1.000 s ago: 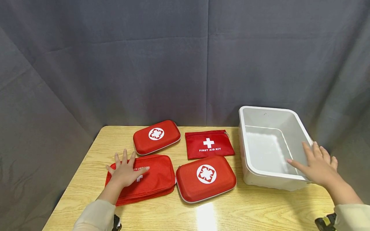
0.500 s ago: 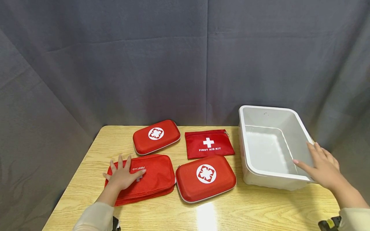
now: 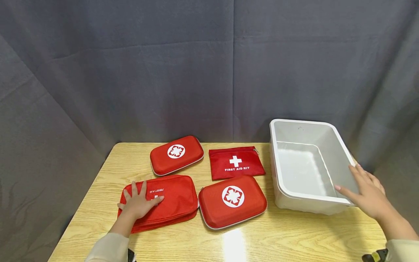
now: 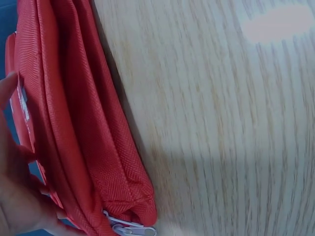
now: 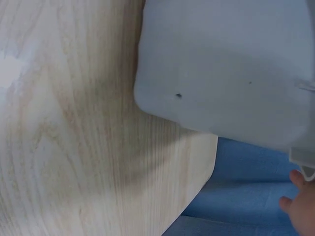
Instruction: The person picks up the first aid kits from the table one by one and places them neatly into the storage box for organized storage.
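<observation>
In the head view, my left hand (image 3: 137,206) lies with spread fingers on a red soft first aid pouch (image 3: 178,198) at the left front. The left wrist view shows the pouch's layered side and a zipper pull (image 4: 133,229), with the hand (image 4: 22,191) along its top. My right hand (image 3: 370,193) straddles the right rim of a white plastic bin (image 3: 304,206), thumb over the inside and fairly straight fingers toward the outside. Two fingertips (image 5: 295,178) show beside the bin's corner (image 5: 211,83) in the right wrist view.
A hard red first aid case (image 3: 209,207) lies at the front middle, a second hard case (image 3: 160,156) behind the pouch. A flat red zip pouch (image 3: 217,165) lies left of the bin. A grey curtain (image 3: 183,91) hangs behind the wooden table (image 3: 176,243).
My left hand has settled lower onto the pouch, uncovering more of its lettering. My right hand has shifted slightly right and down along the bin's rim. The cases and bin stay in place.
</observation>
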Motion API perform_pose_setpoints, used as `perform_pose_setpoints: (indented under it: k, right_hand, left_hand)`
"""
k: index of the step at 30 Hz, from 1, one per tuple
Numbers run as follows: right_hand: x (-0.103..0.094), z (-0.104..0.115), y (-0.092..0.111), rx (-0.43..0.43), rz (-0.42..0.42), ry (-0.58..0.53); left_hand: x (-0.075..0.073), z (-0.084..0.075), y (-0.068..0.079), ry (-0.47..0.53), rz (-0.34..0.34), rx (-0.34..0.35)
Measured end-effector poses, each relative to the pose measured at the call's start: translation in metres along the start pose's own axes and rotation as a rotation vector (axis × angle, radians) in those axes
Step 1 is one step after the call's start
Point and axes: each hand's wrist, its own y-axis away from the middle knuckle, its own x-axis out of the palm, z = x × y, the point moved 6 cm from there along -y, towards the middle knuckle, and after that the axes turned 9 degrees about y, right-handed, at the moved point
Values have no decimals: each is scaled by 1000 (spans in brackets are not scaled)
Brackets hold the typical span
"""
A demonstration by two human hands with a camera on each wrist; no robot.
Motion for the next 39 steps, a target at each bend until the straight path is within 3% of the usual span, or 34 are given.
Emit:
perform_pose_setpoints:
  k: [23, 34, 39]
  right_hand:
    - [2, -1, 4, -8, -38, 27]
    - [0, 0, 4, -8, -51, 49]
    - [0, 1, 5, -5, -56, 65]
  left_hand:
    - [-1, 8, 1, 61, -30, -63]
    - [-7, 11, 7, 106, -34, -149]
    - [-8, 16, 9, 172, -38, -205]
